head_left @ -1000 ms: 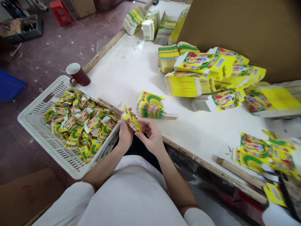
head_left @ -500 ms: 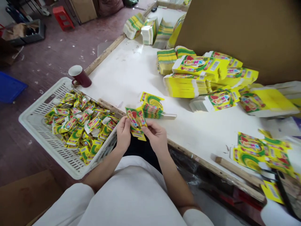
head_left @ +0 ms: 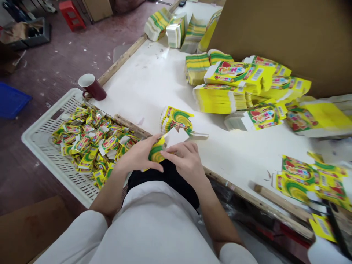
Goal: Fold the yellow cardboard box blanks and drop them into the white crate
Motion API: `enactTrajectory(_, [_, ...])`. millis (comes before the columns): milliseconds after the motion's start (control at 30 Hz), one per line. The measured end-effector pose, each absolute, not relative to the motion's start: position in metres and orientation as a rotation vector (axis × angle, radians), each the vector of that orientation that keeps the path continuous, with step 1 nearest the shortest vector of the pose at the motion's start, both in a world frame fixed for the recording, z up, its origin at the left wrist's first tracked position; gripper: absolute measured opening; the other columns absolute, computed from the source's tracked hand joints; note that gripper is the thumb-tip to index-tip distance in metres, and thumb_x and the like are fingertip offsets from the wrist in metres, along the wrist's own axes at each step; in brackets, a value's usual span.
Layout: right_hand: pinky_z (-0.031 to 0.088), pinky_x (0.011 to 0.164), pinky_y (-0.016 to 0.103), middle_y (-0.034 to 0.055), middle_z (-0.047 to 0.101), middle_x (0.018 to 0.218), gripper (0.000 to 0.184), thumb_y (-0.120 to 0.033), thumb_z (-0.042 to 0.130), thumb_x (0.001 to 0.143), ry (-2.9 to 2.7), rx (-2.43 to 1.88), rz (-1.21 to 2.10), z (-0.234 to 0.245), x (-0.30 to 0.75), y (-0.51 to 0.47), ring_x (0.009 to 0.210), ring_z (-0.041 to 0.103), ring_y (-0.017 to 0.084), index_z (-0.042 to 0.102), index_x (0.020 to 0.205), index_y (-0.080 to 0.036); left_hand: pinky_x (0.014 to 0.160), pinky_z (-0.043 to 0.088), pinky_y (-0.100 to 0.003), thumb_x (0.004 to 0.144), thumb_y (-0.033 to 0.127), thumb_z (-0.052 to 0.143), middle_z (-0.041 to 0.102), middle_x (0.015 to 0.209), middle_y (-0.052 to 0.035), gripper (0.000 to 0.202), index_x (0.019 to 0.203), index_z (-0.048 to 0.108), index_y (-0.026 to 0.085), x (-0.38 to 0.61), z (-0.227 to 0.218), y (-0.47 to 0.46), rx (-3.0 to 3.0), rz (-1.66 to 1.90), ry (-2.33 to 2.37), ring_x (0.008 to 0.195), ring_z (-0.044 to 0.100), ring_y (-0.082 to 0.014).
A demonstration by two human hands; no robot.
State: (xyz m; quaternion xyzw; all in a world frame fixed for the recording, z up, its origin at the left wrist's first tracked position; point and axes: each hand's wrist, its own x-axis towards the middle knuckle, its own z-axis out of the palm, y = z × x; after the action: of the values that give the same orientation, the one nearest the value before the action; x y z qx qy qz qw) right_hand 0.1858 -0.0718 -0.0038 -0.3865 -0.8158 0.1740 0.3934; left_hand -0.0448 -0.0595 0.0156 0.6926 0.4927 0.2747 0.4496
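A small yellow and green cardboard box (head_left: 156, 153) is between my hands, at the table's front edge. White flaps stick up at its far end. My left hand (head_left: 139, 156) holds it from the left, fingers behind and thumb below. With fingers bent, my right hand (head_left: 187, 160) grips its right side near the flaps. Just beyond, a small pile of flat printed cartons (head_left: 177, 118) lies on the table. To my left, a white plastic basket (head_left: 59, 179) holds many small folded boxes (head_left: 88, 145).
A maroon mug (head_left: 95, 89) stands at the table's left corner, beside the basket. Stacks of flat cartons (head_left: 233, 84) fill the table's back right, before a big brown cardboard panel (head_left: 275, 33). More cartons (head_left: 308, 176) and a wooden strip (head_left: 280, 203) lie at right.
The box has turned from its fruit-printed face to a green swirl, and its white flaps now show. My left hand has opened wider around it; my right hand has shifted slightly right.
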Motion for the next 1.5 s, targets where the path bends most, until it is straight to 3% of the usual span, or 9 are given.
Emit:
enactTrajectory(67, [0.042,0.11,0.054,0.006,0.068,0.125,0.032,-0.035,0.065,0.096,-1.861,-1.07,0.487,-0.008,0.182,-0.074,0.119,0.06,0.029,0.068,0.127,-0.041,0.095,0.055,-0.045,0.066,0.037,0.089,0.072,0.117,-0.0094,0.077,0.135,0.056,0.025,-0.032,0.01,-0.064,1.78,0.635,1.29,0.109,0.069,-0.0336])
enactTrajectory(167, [0.037,0.118,0.06,0.013,0.043,0.158,0.078,-0.06,0.069,0.087,-1.418,-1.155,0.72,-0.017,0.176,-0.074,0.148,0.04,0.036,0.041,0.155,-0.031,0.095,0.055,-0.041,0.072,0.025,0.079,0.069,0.125,-0.0092,0.077,0.142,0.047,0.025,-0.013,0.003,-0.071,1.85,0.695,1.27,0.11,0.069,-0.0298])
enactTrajectory(267, [0.05,0.111,0.053,0.0139,0.053,0.153,0.077,-0.07,0.059,0.089,-1.258,-0.983,1.411,-0.025,0.171,-0.07,0.142,0.051,0.033,0.046,0.152,-0.027,0.097,0.055,-0.041,0.067,0.017,0.076,0.064,0.133,-0.0101,0.085,0.145,0.044,0.026,-0.004,0.0,-0.076,1.937,0.759,1.176,0.118,0.066,-0.0305])
enactTrajectory(400, [0.058,0.102,0.05,0.0124,0.066,0.142,0.083,-0.082,0.057,0.082,-1.179,-0.734,1.939,-0.032,0.166,-0.065,0.126,0.066,0.031,0.056,0.144,-0.027,0.089,0.056,-0.04,0.066,0.013,0.07,0.065,0.12,-0.0079,0.064,0.127,0.054,0.027,-0.002,-0.001,-0.08,2.034,0.808,1.149,0.113,0.067,-0.0299])
enactTrajectory(567, [0.052,0.111,0.049,0.0146,0.057,0.152,0.091,-0.079,0.056,0.085,-1.279,-0.865,1.6,-0.032,0.164,-0.077,0.137,0.058,0.03,0.041,0.156,-0.025,0.076,0.055,-0.036,0.065,0.013,0.07,0.065,0.109,-0.006,0.063,0.122,0.047,0.025,-0.006,-0.006,-0.081,2.011,0.724,1.147,0.091,0.07,-0.0255])
enactTrajectory(800, [0.046,0.119,0.045,0.0056,0.058,0.152,0.058,-0.02,0.053,0.097,-1.583,-1.092,0.941,-0.029,0.166,-0.086,0.139,0.057,0.024,0.048,0.153,-0.032,0.089,0.052,-0.039,0.06,0.029,0.088,0.055,0.132,-0.0143,0.108,0.15,0.028,0.023,0.001,-0.028,-0.075,1.68,1.186,1.452,0.102,0.063,-0.0238])
enactTrajectory(1033, [0.04,0.123,0.051,0.0077,0.033,0.169,0.071,-0.032,0.057,0.1,-1.546,-1.135,0.898,-0.044,0.17,-0.079,0.155,0.035,0.027,0.026,0.163,-0.032,0.071,0.054,-0.028,0.07,0.038,0.087,0.068,0.089,-0.0003,0.055,0.114,0.059,0.02,-0.001,-0.02,-0.074,0.977,1.284,1.366,0.076,0.067,-0.0153])
enactTrajectory(1133, [0.043,0.121,0.05,0.0044,0.021,0.173,0.06,-0.033,0.057,0.1,-1.773,-1.087,0.783,-0.047,0.169,-0.08,0.158,0.028,0.03,0.039,0.158,-0.035,0.073,0.057,-0.028,0.069,0.033,0.088,0.07,0.092,-0.0004,0.056,0.115,0.059,0.02,-0.001,-0.014,-0.071,0.83,1.362,1.321,0.075,0.068,-0.0135])
enactTrajectory(1500, [0.056,0.108,0.045,0.0079,0.054,0.154,0.029,-0.042,0.062,0.098,-1.902,-1.081,0.836,-0.038,0.198,-0.067,0.135,0.061,0.028,0.075,0.122,-0.032,0.068,0.056,-0.026,0.068,0.03,0.089,0.071,0.086,0.0004,0.054,0.114,0.061,0.02,-0.005,-0.008,-0.066,0.808,1.368,1.288,0.069,0.067,-0.0127])
